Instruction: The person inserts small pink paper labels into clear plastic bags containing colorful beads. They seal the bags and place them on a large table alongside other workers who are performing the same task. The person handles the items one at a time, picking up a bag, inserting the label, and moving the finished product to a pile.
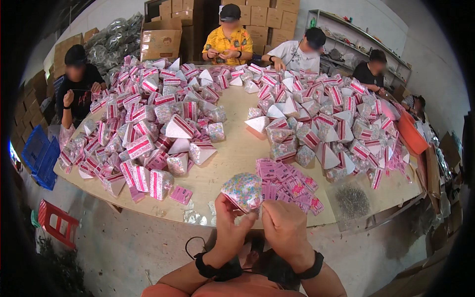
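Note:
My left hand (229, 223) grips a wedge-shaped toy cake slice (242, 190) from below and the left, over the table's near edge. Its top, covered in pastel sprinkles, faces up. Close against the slice's right side is my right hand (286, 222), closed with fingers pinched. Whatever those fingers hold is hidden. Just beyond my right hand lies a pile of pink printed cards (287, 180), and a single pink card (181, 195) rests left of the slice.
Heaps of similar wrapped cake slices cover both sides of the table (232, 148). A clear bag of small metal pieces (352, 200) lies at the near right edge. Several people sit around the table. On the floor at left are a red stool (57, 222) and blue crate (42, 157).

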### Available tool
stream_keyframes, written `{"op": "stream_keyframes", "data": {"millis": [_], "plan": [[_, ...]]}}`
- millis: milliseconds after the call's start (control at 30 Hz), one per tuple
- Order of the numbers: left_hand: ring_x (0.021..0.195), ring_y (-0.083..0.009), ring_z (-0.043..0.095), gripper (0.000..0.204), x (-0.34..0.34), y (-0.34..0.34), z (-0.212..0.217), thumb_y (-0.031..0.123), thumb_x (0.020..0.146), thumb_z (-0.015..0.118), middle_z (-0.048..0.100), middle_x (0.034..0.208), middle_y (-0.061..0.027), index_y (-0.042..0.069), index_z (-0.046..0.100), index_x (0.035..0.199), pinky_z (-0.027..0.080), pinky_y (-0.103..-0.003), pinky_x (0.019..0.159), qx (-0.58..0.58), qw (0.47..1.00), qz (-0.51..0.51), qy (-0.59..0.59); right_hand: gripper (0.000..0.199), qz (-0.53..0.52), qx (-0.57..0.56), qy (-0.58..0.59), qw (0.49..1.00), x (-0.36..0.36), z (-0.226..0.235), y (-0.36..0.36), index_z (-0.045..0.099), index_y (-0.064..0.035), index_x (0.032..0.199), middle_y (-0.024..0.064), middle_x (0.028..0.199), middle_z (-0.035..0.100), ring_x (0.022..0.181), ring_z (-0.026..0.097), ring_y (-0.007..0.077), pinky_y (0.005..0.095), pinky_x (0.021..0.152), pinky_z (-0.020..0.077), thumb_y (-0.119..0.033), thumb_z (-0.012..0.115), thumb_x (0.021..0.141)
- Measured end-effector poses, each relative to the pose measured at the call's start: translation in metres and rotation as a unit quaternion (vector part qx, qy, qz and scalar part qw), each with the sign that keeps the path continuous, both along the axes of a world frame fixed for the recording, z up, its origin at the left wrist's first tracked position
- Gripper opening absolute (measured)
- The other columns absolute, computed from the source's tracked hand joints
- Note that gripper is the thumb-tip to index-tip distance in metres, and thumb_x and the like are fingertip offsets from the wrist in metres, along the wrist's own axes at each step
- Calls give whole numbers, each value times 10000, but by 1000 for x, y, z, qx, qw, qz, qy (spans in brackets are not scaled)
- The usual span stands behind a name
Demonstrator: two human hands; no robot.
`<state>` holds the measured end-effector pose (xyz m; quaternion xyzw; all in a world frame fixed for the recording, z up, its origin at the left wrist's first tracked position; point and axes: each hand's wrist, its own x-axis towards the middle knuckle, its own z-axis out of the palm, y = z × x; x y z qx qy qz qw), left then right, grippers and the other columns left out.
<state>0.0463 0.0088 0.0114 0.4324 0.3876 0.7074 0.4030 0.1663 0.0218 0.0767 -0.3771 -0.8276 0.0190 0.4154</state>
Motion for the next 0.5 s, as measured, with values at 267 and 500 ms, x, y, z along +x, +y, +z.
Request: {"op": "stream_keyframes", "data": {"millis": [267,500], "plan": [[965,-156,500,544,-3,2,9,56,765,626,453,1076,-118,-8,275,1176,435,-297,829,-19,998,-22,-57,99,4,19,11,1000,-1,-6,4,474,-62,689,87,576,475,507,488,273,374,468,337,-15,561,696],[1047,-191,479,655,-2,7,7,73,771,630,424,1154,-125,4,226,1281,423,-301,875,-9,1000,-18,4,103,-25,-1,-5,1000,0,-16,6,477,-64,697,94,599,497,527,503,295,399,494,371,-35,575,691]]}}
